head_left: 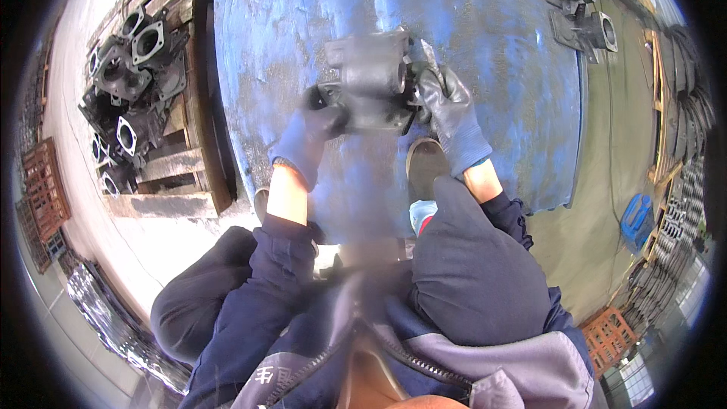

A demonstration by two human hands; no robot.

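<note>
Blue-gloved hands (322,120) flanking casting (369,68), forearms (288,191) angled inward

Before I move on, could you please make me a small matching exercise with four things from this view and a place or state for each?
Column one:
1. metal casting
2. wooden pallet
3. blue container
4. right hand

Column two:
A. near the picture's right edge
B. gloved, with a slim tool in its grip
C. left of the blue surface, bearing dark parts
D. between the left hand and the other hand

Pairs: 1-D, 2-C, 3-A, 4-B
</note>
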